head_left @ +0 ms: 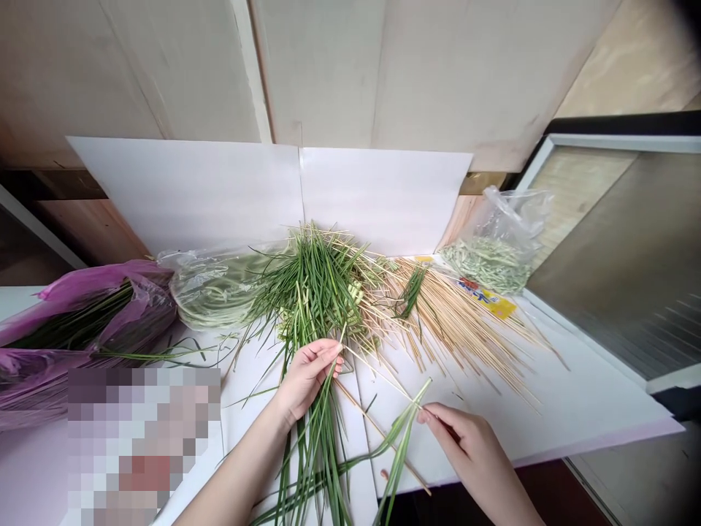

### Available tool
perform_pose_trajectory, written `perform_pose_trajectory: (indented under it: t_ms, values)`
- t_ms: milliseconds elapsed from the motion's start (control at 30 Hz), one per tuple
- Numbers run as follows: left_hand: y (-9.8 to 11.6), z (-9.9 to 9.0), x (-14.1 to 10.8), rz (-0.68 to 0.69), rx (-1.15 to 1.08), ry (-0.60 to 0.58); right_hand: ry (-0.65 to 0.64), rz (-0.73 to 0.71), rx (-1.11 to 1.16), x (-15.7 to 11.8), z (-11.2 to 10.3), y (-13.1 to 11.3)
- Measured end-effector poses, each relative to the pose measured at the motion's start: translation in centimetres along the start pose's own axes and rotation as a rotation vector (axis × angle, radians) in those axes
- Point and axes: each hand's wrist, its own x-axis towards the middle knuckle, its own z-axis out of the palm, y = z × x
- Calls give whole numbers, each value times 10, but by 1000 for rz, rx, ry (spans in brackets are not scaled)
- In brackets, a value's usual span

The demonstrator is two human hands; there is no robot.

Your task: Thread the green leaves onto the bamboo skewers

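Note:
My left hand (311, 372) pinches the end of a thin wooden stick (377, 371) over the long green leaves. At the stick's other end, my right hand (460, 438) is closed on it together with the base of a green leaf blade (405, 438), which hangs down to the left. Behind my left hand lies a heap of green leaves (315, 285), with more leaves trailing toward the front edge. A spread of thin wooden sticks (465, 314) lies to the right of the heap, with a small green bunch (413, 292) on top.
A pink plastic bag (147, 307) of long leaves lies at the left. Beside it is a clear bag (213, 288) of pale green strands. Another clear bag (493, 248) stands at the back right by a yellow wrapper (496, 303). White panels (383, 197) stand behind.

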Motion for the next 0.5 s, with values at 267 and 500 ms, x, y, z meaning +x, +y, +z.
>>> perform_pose_trajectory:
  t_ms: [267, 500]
  values:
    - [2, 3, -2, 39, 18, -17, -33, -22, -51, 0, -1, -3]
    - [3, 4, -2, 31, 51, -14, -151, -24, -95, 0, -7, -8]
